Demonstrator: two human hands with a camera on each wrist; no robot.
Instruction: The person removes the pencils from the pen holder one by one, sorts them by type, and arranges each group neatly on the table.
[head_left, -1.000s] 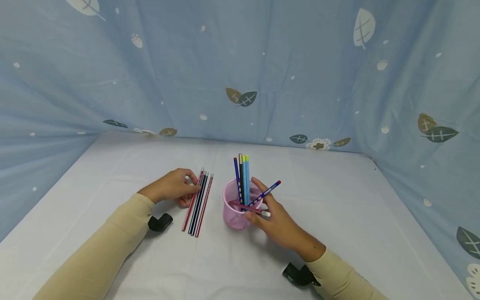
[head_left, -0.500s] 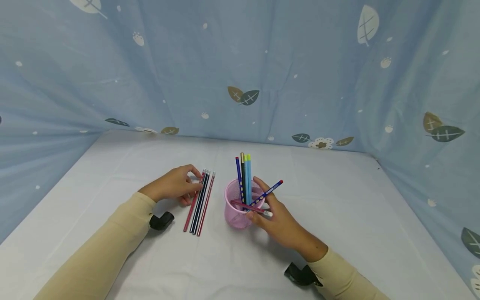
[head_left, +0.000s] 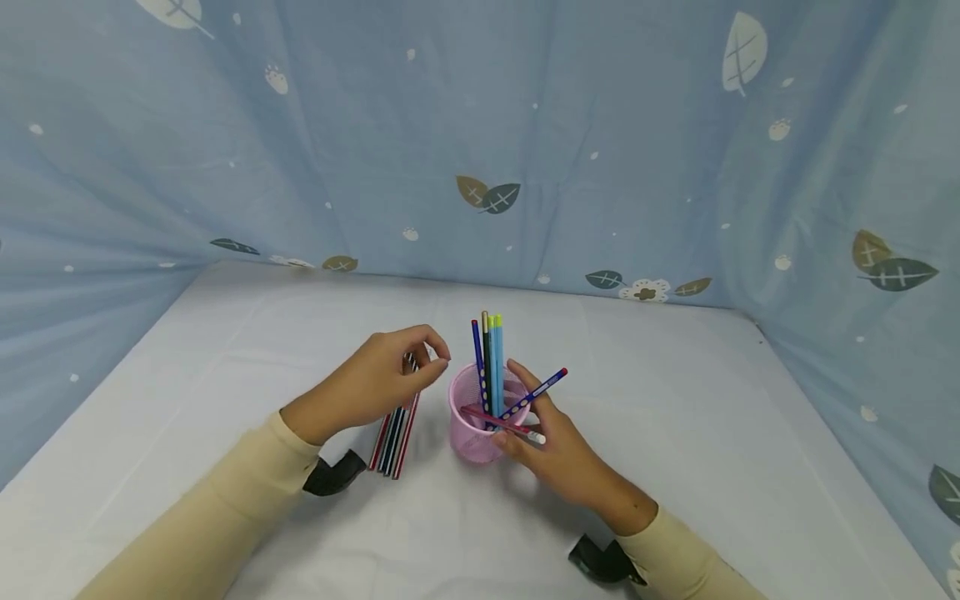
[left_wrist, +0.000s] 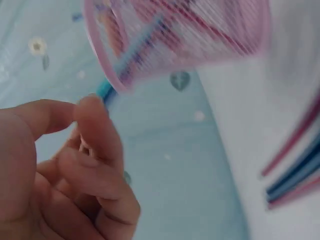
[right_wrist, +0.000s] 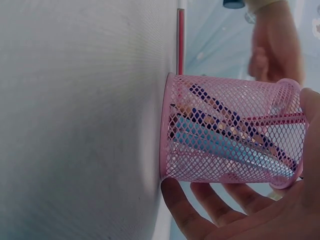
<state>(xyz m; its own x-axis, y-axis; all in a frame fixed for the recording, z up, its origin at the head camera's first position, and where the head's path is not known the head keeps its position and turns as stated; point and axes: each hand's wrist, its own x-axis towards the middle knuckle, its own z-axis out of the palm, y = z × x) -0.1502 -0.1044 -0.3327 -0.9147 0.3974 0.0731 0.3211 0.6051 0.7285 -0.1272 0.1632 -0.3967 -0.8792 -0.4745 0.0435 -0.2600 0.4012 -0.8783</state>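
A pink mesh pencil cup [head_left: 468, 446] stands upright on the white cloth, gripped at its right side by my right hand [head_left: 566, 458]; the right wrist view shows fingers round the mesh wall. Two light blue pencils [head_left: 496, 371] stand in it beside a dark one and a blue one. Another blue pencil [head_left: 546, 383] leans right, and a red pencil [head_left: 504, 422] lies across the rim. My left hand [head_left: 367, 383] hovers left of the cup, fingers curled, thumb and index tips together, nothing visible between them. Beneath it lie several red and dark pencils [head_left: 390, 450], partly hidden.
A white cloth [head_left: 712, 433] covers the table. Behind it hangs a blue curtain [head_left: 337, 125] printed with leaves. A black wrist device [head_left: 335, 475] shows at my left cuff, another black device [head_left: 603, 560] at my right.
My left hand has left the row of loose pencils, rising and moving right toward the cup. The right hand keeps its grip on the cup, which stays in place.
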